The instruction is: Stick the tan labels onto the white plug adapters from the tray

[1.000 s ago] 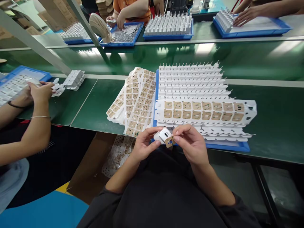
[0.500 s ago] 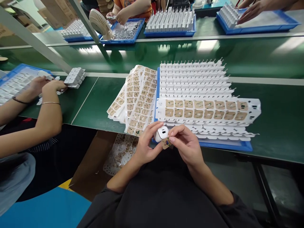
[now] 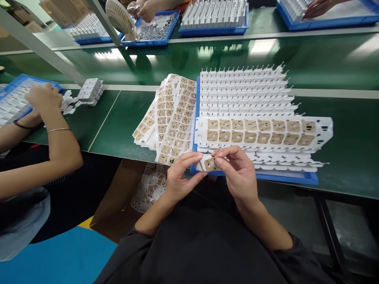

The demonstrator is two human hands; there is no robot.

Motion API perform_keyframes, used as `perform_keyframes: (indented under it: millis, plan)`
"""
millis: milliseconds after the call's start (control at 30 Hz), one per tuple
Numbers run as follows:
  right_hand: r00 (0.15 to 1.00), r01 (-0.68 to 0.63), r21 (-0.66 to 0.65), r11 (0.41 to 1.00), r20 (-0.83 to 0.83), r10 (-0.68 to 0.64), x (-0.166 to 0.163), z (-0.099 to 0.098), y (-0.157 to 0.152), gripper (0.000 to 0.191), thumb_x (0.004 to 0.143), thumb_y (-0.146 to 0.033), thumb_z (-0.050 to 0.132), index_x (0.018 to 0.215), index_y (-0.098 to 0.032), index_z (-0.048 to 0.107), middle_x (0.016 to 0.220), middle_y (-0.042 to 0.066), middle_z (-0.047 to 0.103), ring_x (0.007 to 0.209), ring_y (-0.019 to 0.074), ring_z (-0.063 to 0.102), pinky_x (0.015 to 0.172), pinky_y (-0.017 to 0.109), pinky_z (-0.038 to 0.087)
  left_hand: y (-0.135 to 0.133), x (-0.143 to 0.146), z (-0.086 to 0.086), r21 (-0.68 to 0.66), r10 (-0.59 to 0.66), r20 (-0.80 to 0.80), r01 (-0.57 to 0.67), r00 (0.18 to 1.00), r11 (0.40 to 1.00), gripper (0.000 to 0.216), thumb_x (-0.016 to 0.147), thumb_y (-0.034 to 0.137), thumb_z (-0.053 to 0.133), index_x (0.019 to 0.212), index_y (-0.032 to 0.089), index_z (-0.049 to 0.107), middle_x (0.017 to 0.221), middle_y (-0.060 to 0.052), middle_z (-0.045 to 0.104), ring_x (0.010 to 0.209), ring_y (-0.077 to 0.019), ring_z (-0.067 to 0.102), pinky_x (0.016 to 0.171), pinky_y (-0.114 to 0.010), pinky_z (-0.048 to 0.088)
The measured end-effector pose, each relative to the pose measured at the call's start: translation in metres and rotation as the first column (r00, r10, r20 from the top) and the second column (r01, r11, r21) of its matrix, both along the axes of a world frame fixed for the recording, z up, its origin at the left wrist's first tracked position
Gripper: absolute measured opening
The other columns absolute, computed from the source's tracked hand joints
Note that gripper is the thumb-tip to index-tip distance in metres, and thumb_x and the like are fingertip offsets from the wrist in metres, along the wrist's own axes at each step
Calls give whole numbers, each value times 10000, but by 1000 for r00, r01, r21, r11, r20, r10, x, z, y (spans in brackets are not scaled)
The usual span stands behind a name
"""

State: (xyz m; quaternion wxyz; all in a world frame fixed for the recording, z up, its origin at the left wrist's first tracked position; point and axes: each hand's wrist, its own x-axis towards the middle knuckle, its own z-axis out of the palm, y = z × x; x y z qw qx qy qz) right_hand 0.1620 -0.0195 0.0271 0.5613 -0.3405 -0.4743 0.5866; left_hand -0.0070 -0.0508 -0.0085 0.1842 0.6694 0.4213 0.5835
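Observation:
Between the fingertips of my left hand point(image 3: 182, 175) is a small white plastic housing point(image 3: 201, 167), tilted and partly hidden. My right hand point(image 3: 241, 175) pinches the edge of a tan adhesive sticker point(image 3: 210, 164), which lies over the housing's face. Whether the sticker is pressed down all over, I cannot tell. Just beyond my hands, a white backing sheet of tan stickers point(image 3: 260, 132) rests across rows of white plastic parts point(image 3: 242, 94) in a blue tray point(image 3: 290, 178).
More sticker sheets point(image 3: 168, 118) are fanned out left of the tray on the green bench point(image 3: 115, 130). At left, a co-worker's arm point(image 3: 56, 130) reaches toward another blue tray point(image 3: 22, 81), near stacked white blocks point(image 3: 91, 90). A fan point(image 3: 120, 17) stands across the bench.
The sticker has come up over the housing's face, covering the dark slot seen before. My right hand has shifted slightly right. The co-worker's hands moved left, away from the white blocks.

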Motion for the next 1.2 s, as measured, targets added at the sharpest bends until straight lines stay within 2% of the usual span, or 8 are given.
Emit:
perform_keyframes:
  millis: [567,833,1100,1200]
  plan:
    - [995,33,-12,999,90,-32,-5,0,0,77,888,-276,731,883,-251,659,882,12,653,870,159,643,808,295,564,0,0,1,29,55,-72,-53,996,998,500,812,195,814,1274,247,628,1172,-66,724,1119,-217,695,976,-377,594]
    - [996,35,-12,999,78,-34,-10,1,-2,120,860,-229,770,892,-253,657,893,-5,628,884,141,642,853,288,563,0,3,-6,28,-5,62,3,998,1000,576,816,148,795,1327,259,554,1182,-82,704,1144,-231,691,1001,-407,590]
    - [979,68,27,997,190,-72,-11,-2,-4,136,863,-286,768,913,-255,645,899,2,637,887,164,652,859,329,577,-1,2,-4,60,5,22,-6,1000,998,585,807,129,796,1321,261,549,1177,-78,707,1145,-231,693,1013,-418,588]
    - [968,82,81,993,229,-99,-13,-2,-5,120,870,-266,757,916,-259,646,893,1,635,875,160,647,842,322,580,0,1,-4,89,13,12,-14,1000,996,603,792,109,802,1321,253,551,1177,-83,711,1139,-230,696,1009,-420,594]
